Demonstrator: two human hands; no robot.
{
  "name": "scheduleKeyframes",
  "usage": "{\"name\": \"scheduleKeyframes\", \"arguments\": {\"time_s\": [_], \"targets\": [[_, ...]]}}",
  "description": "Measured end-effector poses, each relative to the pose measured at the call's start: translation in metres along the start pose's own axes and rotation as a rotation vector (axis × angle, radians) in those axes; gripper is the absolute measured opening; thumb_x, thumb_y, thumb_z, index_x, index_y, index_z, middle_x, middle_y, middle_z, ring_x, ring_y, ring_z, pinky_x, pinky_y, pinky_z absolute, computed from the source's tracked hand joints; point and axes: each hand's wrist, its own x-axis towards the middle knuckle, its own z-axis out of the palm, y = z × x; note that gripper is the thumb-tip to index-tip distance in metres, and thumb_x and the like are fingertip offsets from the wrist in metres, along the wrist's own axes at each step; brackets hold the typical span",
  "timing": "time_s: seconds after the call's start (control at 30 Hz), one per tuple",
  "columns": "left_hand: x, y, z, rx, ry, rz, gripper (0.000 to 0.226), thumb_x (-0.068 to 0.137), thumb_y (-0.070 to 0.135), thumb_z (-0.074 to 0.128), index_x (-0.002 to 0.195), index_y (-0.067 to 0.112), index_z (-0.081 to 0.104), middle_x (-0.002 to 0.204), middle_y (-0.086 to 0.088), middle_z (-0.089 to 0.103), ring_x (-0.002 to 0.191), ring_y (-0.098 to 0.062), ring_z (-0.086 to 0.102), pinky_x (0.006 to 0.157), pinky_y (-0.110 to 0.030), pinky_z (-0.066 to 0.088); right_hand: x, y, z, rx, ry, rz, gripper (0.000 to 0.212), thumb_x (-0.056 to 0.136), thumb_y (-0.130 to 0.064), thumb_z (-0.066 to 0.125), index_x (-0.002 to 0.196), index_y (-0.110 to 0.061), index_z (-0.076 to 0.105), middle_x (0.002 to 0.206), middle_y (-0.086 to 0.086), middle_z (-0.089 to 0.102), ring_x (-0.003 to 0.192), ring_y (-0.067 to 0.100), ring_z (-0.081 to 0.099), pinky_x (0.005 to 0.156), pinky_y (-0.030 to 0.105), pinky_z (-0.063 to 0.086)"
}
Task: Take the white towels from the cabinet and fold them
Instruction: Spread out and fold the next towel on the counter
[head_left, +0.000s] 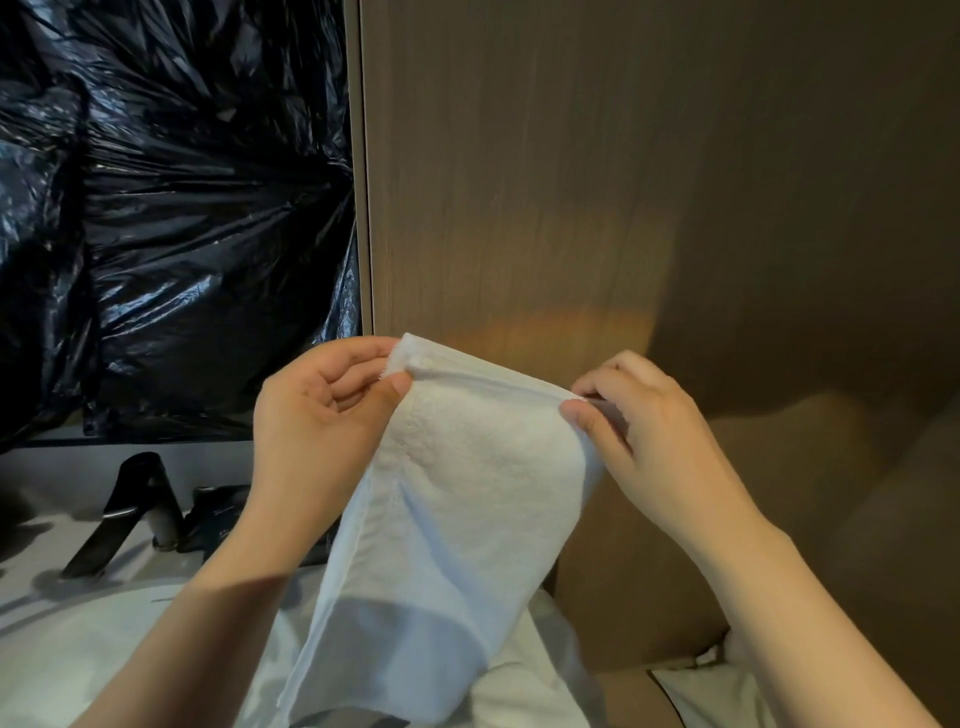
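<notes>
No readable brand or label anywhere; the small dark object (215, 512) beside the faucet carries faint pale lettering, too blurred to read.

Left hand (317, 410) pinches the upper left corner of the white towel (457, 499): thumb on the near face, fingers (358, 356) curled behind the hem, clamped on the cloth. Right hand (644, 431) pinches the upper right corner the same way, thumb in front, the other digits bent over the top edge, closed on the fabric. Both hands hold the top hem stretched between them, raised in front of the brown wood-grain panel (623, 182). The towel hangs down from that hem, doubled over, lower end dropping toward the bottom of the frame over more white cloth (540, 691).

Left of the panel, a crinkled black plastic sheet (171, 208) covers the wall area. Below it, a black faucet (130, 509) stands on the pale tabletop (31, 525), next to the rim of a white sink (78, 639). Bare forearms enter from the lower corners. Another bit of white fabric (711, 691) shows at lower right.
</notes>
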Motion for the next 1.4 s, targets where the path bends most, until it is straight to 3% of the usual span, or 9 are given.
{"name": "scheduleKeyframes", "arguments": {"time_s": [0.1, 0.23, 0.3, 0.43, 0.53, 0.67, 0.83, 1.17, 1.4], "targets": [[-0.007, 0.007, 0.005, -0.064, -0.053, 0.019, 0.021, 0.079, 0.008, 0.071, 0.096, 0.020, 0.071, 0.091, 0.006, 0.075, 0.084, -0.007, 0.071, 0.073, -0.017, 0.056, -0.006, -0.003, 0.002, -0.011, 0.072, 0.018, 0.038, 0.091, -0.058, 0.044, 0.098, -0.027, 0.064, 0.113, -0.015, 0.049, 0.111, 0.005, 0.040, 0.093, 0.032, 0.045], [-0.017, 0.010, 0.019, -0.119, -0.124, 0.028, 0.023, 0.079, -0.002, 0.070, 0.095, 0.015, 0.071, 0.087, 0.005, 0.074, 0.076, -0.006, 0.070, 0.067, -0.014, 0.054, -0.008, -0.019, 0.009, 0.268, 0.001, -0.016, 0.045, 0.092, -0.062, 0.047, 0.126, -0.034, 0.057, 0.128, -0.020, 0.054, 0.121, 0.000, 0.047, 0.100, 0.036, 0.049], [-0.019, 0.010, 0.024, -0.138, -0.153, 0.037, 0.023, 0.079, -0.004, 0.069, 0.096, 0.013, 0.072, 0.088, -0.001, 0.075, 0.080, -0.012, 0.071, 0.070, -0.018, 0.056, -0.005, -0.028, 0.014, 0.365, -0.022, -0.041, 0.041, 0.093, -0.059, 0.049, 0.127, -0.037, 0.055, 0.122, -0.023, 0.059, 0.115, 0.000, 0.055, 0.095, 0.033, 0.052], [-0.023, 0.010, 0.027, -0.182, -0.183, 0.025, 0.026, 0.080, -0.002, 0.070, 0.098, 0.016, 0.072, 0.090, -0.002, 0.074, 0.081, -0.017, 0.071, 0.070, -0.020, 0.057, 0.000, -0.039, 0.017, 0.442, 0.061, -0.088, 0.015, 0.097, -0.044, 0.054, 0.103, -0.034, 0.063, 0.096, -0.021, 0.062, 0.096, 0.007, 0.061, 0.075, 0.021, 0.052], [-0.026, 0.003, 0.025, -0.214, -0.213, -0.011, 0.032, 0.079, -0.003, 0.071, 0.103, 0.019, 0.066, 0.092, -0.002, 0.072, 0.084, -0.018, 0.070, 0.074, -0.022, 0.057, 0.001, -0.039, 0.019, 0.437, 0.088, -0.100, 0.017, 0.098, -0.040, 0.052, 0.093, -0.027, 0.061, 0.085, -0.015, 0.059, 0.086, 0.012, 0.059, 0.066, 0.017, 0.045], [-0.037, -0.020, 0.017, -0.055, -0.225, -0.064, 0.031, 0.077, 0.003, 0.075, 0.091, 0.028, 0.063, 0.090, 0.003, 0.069, 0.083, -0.015, 0.068, 0.079, -0.026, 0.057, 0.004, -0.037, 0.019, 0.453, 0.112, -0.063, 0.019, 0.097, -0.037, 0.049, 0.092, -0.022, 0.061, 0.083, -0.017, 0.058, 0.084, 0.010, 0.059, 0.068, 0.011, 0.044], [-0.049, -0.049, 0.008, 0.041, -0.221, -0.133, 0.016, 0.077, 0.009, 0.077, 0.084, 0.022, 0.071, 0.086, 0.004, 0.073, 0.081, -0.010, 0.069, 0.078, -0.022, 0.055, 0.011, -0.039, 0.017, 0.429, 0.128, -0.100, 0.018, 0.097, -0.037, 0.049, 0.091, -0.023, 0.058, 0.083, -0.019, 0.056, 0.082, 0.008, 0.057, 0.067, 0.009, 0.042], [-0.061, -0.101, 0.000, 0.322, -0.319, 0.031, 0.010, 0.083, 0.018, 0.074, 0.088, 0.024, 0.079, 0.089, 0.019, 0.072, 0.090, 0.002, 0.064, 0.079, -0.011, 0.046, 0.019, -0.042, 0.014, 0.427, 0.171, -0.116, 0.014, 0.099, -0.034, 0.051, 0.092, -0.024, 0.057, 0.084, -0.018, 0.056, 0.083, 0.004, 0.057, 0.068, 0.007, 0.042], [-0.072, -0.138, -0.017, 0.433, -0.458, -0.160, 0.011, 0.087, 0.020, 0.070, 0.088, 0.013, 0.079, 0.089, 0.006, 0.071, 0.088, -0.006, 0.064, 0.084, -0.028, 0.050, 0.018, -0.030, 0.011, 0.421, 0.226, -0.069, 0.019, 0.101, -0.029, 0.052, 0.093, -0.014, 0.060, 0.076, -0.018, 0.051, 0.072, 0.000, 0.052, 0.062, 0.004, 0.037]]}}
